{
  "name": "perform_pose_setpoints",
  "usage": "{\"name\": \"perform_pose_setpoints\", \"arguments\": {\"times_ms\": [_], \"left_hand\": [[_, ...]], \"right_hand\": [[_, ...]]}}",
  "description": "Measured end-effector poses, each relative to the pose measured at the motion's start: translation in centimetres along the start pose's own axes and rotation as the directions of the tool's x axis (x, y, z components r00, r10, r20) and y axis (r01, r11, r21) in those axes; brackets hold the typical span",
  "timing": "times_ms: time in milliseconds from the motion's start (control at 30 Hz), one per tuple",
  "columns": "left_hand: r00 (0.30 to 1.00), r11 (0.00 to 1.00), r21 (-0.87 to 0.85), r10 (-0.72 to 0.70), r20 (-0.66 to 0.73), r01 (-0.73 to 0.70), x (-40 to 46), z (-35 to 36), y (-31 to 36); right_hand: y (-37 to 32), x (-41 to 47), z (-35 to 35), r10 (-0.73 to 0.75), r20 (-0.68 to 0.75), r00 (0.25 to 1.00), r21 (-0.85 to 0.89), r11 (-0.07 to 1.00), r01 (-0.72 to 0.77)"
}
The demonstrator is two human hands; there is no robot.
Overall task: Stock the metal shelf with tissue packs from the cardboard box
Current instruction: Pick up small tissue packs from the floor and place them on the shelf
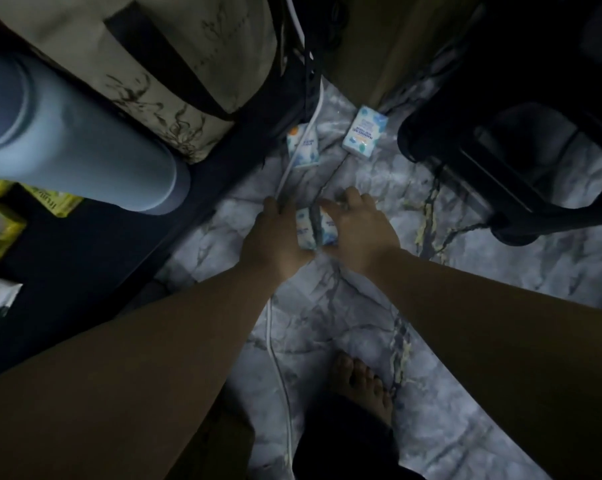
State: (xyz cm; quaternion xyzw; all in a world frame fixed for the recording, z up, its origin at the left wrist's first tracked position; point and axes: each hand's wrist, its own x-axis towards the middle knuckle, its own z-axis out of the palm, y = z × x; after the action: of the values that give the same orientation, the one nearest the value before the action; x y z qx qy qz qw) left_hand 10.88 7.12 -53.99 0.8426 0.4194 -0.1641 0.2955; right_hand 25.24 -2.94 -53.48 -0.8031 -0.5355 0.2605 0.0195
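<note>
Both hands down at the marble floor (466, 271) — left hand (275, 237) and right hand (358, 233) clamp two tissue packs (316, 230) between them, likely gathering strays for the shelf (85, 244); two more packs (334, 140) lie just beyond.

Open marble floor (327, 306) ahead, hemmed by dark shelf (85, 244) (left) and black stool (500, 143).

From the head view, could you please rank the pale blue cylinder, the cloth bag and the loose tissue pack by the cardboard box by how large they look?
1. Cloth bag and pale blue cylinder: similar, and both close to the camera, so unranked.
2. Tissue pack on the floor, clearly smallest, though farthest away.
</note>
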Motion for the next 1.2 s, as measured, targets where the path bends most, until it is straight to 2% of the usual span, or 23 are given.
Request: {"name": "perform_pose_setpoints", "arguments": {"times_ms": [167,267,467,600,800,933,1100,1200], "left_hand": [[0.999,0.999,-0.034,-0.034,0.04,0.036,-2.3,-2.3,-0.2],[1.0,0.996,-0.09,-0.006,0.011,0.007,-6.0,-6.2,0.6],[0.992,0.987,-0.102,0.12,-0.031,-0.123,-16.8,-17.5,4.2],[0.979,0.958,-0.207,0.182,-0.095,-0.199,-25.7,-26.4,6.8],[0.938,0.941,-0.112,0.295,-0.184,-0.318,-39.2,-39.5,8.7],[0.938,0.95,-0.166,0.212,-0.274,-0.263,-48.5,-47.1,9.5],[0.88,0.929,-0.246,0.142,-0.454,-0.277,-60.2,-54.7,9.0],[0.831,0.938,-0.231,0.094,-0.548,-0.258,-66.6,-58.0,7.9]], "right_hand": [[-0.2,-3.4,-1.8,0.078,-0.009,0.997,0.128,0.989,-0.076],[-1.1,-6.8,-5.1,0.072,-0.044,0.996,0.213,0.975,-0.06],[-6.1,-14.7,-17.4,0.047,-0.123,0.991,0.323,0.946,-0.005],[-10.8,-20.8,-27.3,0.029,-0.223,0.974,0.373,0.926,0.057],[-20.1,-29.9,-41.2,-0.097,-0.302,0.948,0.248,0.952,0.177],[-26.3,-35.6,-48.6,-0.141,-0.316,0.938,0.25,0.942,0.225],[-34.6,-40.9,-56.4,-0.304,-0.375,0.876,0.189,0.9,0.393],[-39.6,-43.0,-60.1,-0.401,-0.404,0.822,0.149,0.858,0.492]]}}
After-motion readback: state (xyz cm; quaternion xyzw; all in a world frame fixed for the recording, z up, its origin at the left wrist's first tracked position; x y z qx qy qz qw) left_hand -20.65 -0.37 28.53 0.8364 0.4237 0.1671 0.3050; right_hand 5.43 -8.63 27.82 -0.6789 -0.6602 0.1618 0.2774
